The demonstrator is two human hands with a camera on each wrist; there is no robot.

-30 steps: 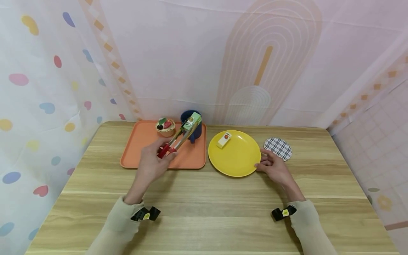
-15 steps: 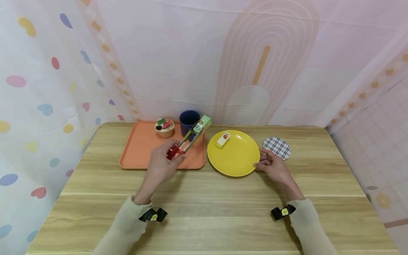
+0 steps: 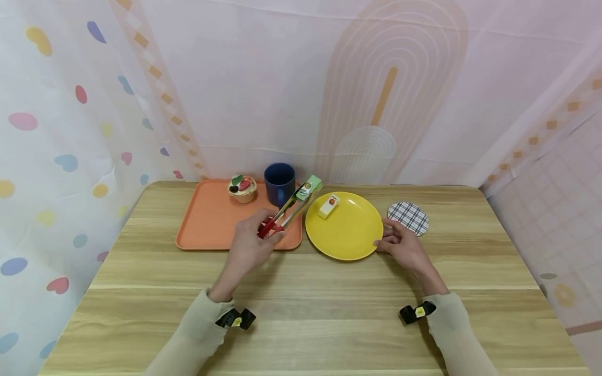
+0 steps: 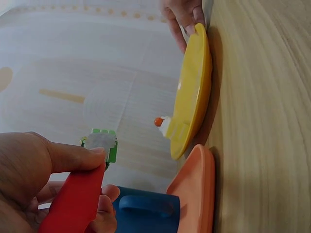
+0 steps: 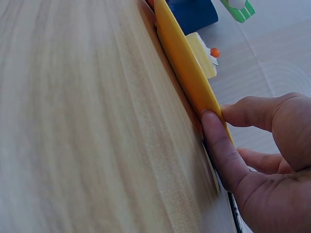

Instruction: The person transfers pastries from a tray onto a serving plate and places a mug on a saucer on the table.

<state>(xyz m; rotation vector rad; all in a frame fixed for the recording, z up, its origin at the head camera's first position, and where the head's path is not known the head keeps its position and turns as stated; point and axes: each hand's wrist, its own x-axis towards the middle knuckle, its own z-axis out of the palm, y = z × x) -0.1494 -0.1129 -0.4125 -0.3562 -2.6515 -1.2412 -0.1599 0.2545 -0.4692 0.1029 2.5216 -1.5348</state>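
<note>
My left hand [image 3: 251,243] grips red-handled tongs [image 3: 283,215] whose tips hold a green toy cake slice [image 3: 309,188] in the air. In the head view the slice is between the blue mug [image 3: 279,185] and the yellow plate [image 3: 348,230], overlapping the plate's upper left edge. A pale yellow toy cake slice [image 3: 328,207] with an orange-red topping sits on the plate's upper left part. At the plate's right rim, my right hand [image 3: 405,249] pinches the edge between thumb and fingers, as the right wrist view shows [image 5: 262,145].
An orange tray [image 3: 211,224] stands left of the plate, carrying the blue mug and a toy cupcake [image 3: 242,188] topped with fruit. A round checked coaster [image 3: 409,218] lies just beyond my right hand. A patterned cloth [image 3: 263,78] hangs behind the wooden table [image 3: 324,313].
My left hand has moved right with the tongs and green cake slice, from in front of the mug to the plate's left edge. My right hand keeps its hold on the plate.
</note>
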